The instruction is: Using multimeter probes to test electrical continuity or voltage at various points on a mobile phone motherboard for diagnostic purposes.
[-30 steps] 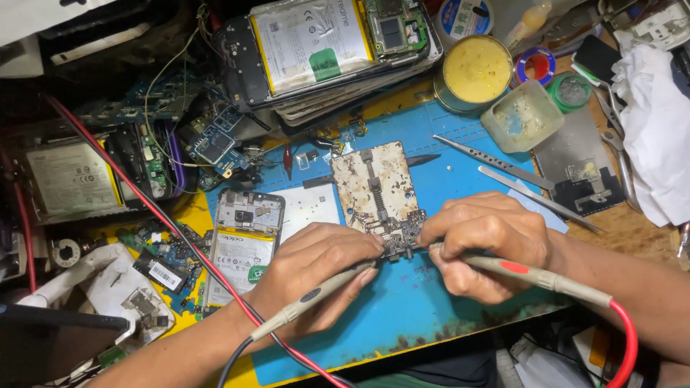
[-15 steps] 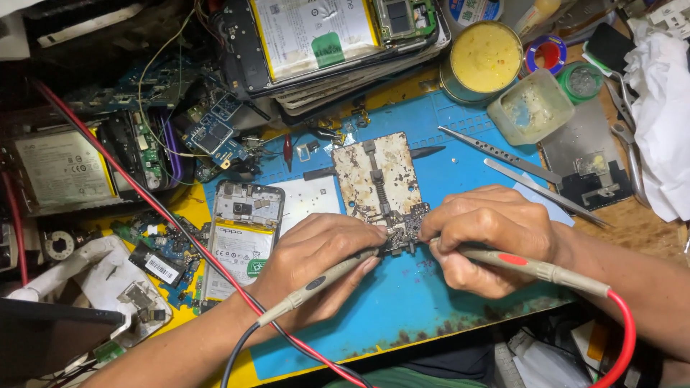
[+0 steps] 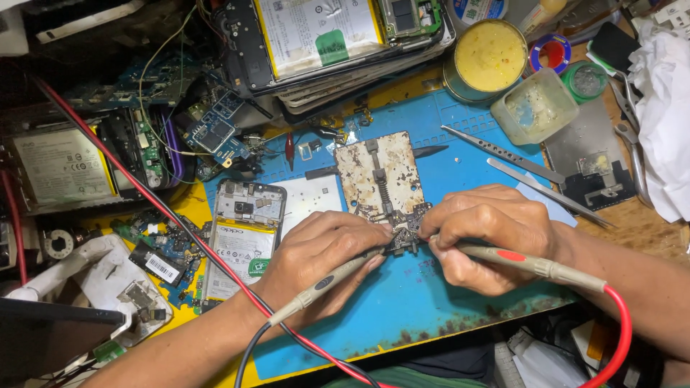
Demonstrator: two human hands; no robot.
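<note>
Gripping a grey probe (image 3: 327, 280), the left hand (image 3: 316, 251) has its fingers curled shut around the shaft; its long axis runs from lower left up to the right, tip toward the small board (image 3: 406, 233). The right hand (image 3: 492, 233) is clamped the same way on a second probe (image 3: 525, 262), grey with a red mark, which lies nearly level and points left at the same board. Both tips are hidden between the fingertips, so the exact contact cannot be told. The board is dark, crowded with small parts, and sits at the lower end of a rusty, flaking metal holder (image 3: 379, 176) whose long axis runs away from the person, a spring down its middle. All this rests on a blue mat (image 3: 431, 302), stained brown along the near edge. A black lead and a red lead (image 3: 611, 338) trail from the probes. An opened phone (image 3: 243, 237) lies just left of the left hand; two steel tweezers (image 3: 503, 154) lie beyond the right hand.
</note>
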